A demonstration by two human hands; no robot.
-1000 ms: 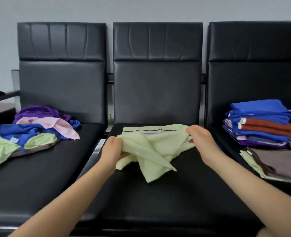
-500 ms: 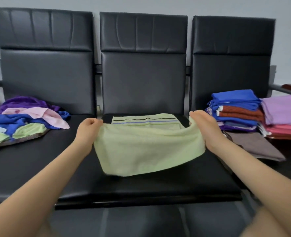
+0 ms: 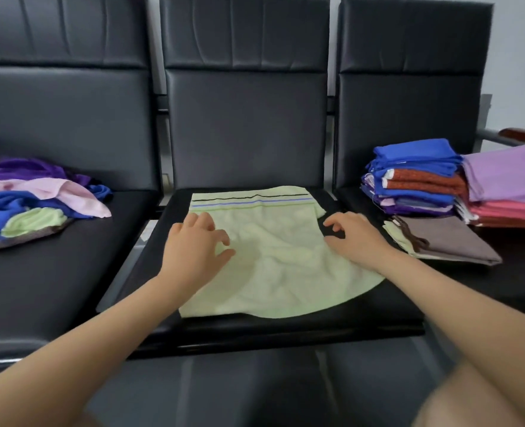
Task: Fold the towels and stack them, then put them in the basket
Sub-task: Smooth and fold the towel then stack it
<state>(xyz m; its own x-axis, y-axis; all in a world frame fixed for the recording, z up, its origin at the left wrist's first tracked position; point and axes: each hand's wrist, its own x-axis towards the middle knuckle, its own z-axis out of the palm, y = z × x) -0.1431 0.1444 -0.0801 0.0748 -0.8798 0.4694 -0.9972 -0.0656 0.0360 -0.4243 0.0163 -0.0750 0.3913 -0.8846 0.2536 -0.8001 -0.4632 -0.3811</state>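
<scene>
On the middle seat (image 3: pixel 378 315) I see both the left hand (image 3: pixel 198 251) and right hand (image 3: pixel 355 238) resting loose-fingered on the light green towel (image 3: pixel 279 266), which looks limp and best pinched at its corners.

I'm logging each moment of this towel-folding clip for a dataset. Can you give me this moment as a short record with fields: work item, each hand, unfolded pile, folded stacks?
work item: light green towel, spread flat on the middle seat, over a striped green towel
left hand: on the towel's left part, fingers loosely spread
right hand: at the towel's right edge, fingers bent
unfolded pile: left seat, purple, pink, blue, green
folded stacks: right seat
basket: not in view
</scene>
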